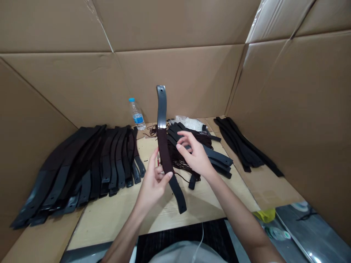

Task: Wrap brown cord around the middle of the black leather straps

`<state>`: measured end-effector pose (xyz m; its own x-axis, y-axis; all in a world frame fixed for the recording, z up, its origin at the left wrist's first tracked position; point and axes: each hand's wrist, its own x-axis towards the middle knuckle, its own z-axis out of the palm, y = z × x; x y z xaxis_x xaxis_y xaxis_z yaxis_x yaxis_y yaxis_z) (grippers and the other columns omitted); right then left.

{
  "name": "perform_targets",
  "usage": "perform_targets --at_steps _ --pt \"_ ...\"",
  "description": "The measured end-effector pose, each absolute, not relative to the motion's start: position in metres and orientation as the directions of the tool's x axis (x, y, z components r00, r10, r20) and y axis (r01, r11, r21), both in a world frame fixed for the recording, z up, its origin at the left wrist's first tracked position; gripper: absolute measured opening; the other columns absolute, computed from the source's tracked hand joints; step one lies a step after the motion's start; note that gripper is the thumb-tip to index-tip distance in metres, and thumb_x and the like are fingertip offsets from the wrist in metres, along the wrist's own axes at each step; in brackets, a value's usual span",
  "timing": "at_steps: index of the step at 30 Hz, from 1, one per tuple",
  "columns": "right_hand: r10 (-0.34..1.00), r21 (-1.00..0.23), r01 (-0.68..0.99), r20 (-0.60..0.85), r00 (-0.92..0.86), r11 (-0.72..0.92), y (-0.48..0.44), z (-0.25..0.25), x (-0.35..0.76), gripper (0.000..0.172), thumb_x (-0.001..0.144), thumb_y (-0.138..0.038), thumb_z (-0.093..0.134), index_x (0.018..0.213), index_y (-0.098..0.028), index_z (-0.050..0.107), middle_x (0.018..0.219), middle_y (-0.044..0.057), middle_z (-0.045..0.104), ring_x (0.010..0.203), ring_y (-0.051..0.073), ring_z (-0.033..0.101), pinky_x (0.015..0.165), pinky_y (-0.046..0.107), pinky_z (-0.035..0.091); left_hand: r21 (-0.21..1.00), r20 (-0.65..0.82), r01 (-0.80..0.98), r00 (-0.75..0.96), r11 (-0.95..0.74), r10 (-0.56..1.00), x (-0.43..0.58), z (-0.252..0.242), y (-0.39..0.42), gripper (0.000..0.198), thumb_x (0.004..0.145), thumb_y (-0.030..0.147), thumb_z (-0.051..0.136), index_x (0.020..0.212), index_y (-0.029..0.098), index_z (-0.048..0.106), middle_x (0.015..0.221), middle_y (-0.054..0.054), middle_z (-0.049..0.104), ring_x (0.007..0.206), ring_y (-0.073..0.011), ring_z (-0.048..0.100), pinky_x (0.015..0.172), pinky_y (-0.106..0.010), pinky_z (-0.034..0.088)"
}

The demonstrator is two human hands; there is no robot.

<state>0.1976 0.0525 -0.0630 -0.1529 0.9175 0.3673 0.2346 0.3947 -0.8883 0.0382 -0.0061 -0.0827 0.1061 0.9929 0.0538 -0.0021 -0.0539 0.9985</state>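
1. Well left of the strap [164, 146], a fanned row of dark straps [90, 164] lies flat.
2. A water bottle [137, 114] stands behind, just left of it.
3. The left hand [153, 179] pinches the strap's lower half, holding it upright over the table [115, 215].
4. The right hand [196, 155] is loosely spread, its fingertips seemingly touching the strap's right edge.
5. A tangled heap [216, 157] lies right of it.

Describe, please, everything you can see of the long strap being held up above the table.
The strap is long, narrow, slightly curved, held almost upright. Its middle looks like dark brown fabric; both ends look smooth and leathery, the upper greyish with a small hole near its tip. The left hand pinches it low down; the right hand is open, fingertips close beside it, contact unclear. Its lower end hangs above the wooden table.
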Motion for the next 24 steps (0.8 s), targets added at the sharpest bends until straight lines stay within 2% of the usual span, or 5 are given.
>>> perform_targets --at_steps 2,4,9,17,24 --pt "0.894 -0.864 0.255 0.379 -0.238 0.434 0.053 -0.049 0.191 0.048 0.087 -0.035 0.056 0.134 -0.031 0.044 0.111 0.005 0.061 0.09 0.018 0.06 0.071 0.031 0.047 0.999 0.04 0.024 0.099 -0.043 0.994 0.04 -0.087 -0.013 0.096 0.08 0.035 0.068 0.154 0.022 0.008 0.106 -0.01 0.07 0.087 -0.0204 0.071 0.078 -0.032 0.056" --pt "0.877 -0.849 0.27 0.374 -0.301 0.455 0.054 -0.04 0.183 0.05 0.087 -0.035 0.058 0.134 -0.033 0.041 0.108 0.004 0.062 0.086 0.018 0.06 0.071 0.032 0.047 0.997 0.021 0.069 0.084 -0.027 0.996 0.042 -0.091 -0.02 0.093 0.081 0.033 0.067 0.154 0.021 0.01 0.102 -0.009 0.071 0.081 -0.0194 0.07 0.074 -0.03 0.055" --pt "0.881 -0.798 0.379 0.39 -0.268 0.469 0.048 -0.035 0.166 0.04 0.082 -0.032 0.061 0.119 -0.03 0.044 0.084 -0.002 0.059 0.07 0.017 0.056 0.066 0.03 0.044 0.98 0.008 0.197 0.046 -0.017 0.999 0.044 -0.098 -0.032 0.085 0.083 0.029 0.061 0.154 0.021 0.014 0.088 -0.004 0.07 0.072 -0.0183 0.067 0.069 -0.03 0.054" --pt "0.892 -0.705 0.553 0.41 -0.193 0.444 0.035 -0.034 0.151 0.027 0.084 -0.028 0.049 0.111 -0.025 0.047 0.084 0.0 0.06 0.068 0.017 0.055 0.063 0.028 0.036 0.95 0.098 0.29 0.058 -0.111 0.993 0.042 -0.104 -0.043 0.079 0.089 0.027 0.053 0.155 0.021 0.009 0.08 -0.002 0.067 0.069 -0.0184 0.066 0.062 -0.027 0.05" --pt "0.882 -0.633 0.63 0.424 -0.205 0.45 0.036 -0.035 0.147 0.028 0.082 -0.026 0.045 0.109 -0.025 0.049 0.085 0.0 0.064 0.067 0.017 0.057 0.061 0.026 0.034 0.913 0.169 0.373 0.028 -0.167 0.985 0.042 -0.108 -0.045 0.074 0.088 0.02 0.047 0.154 0.017 0.015 0.072 0.001 0.062 0.056 -0.0131 0.057 0.056 -0.023 0.046"
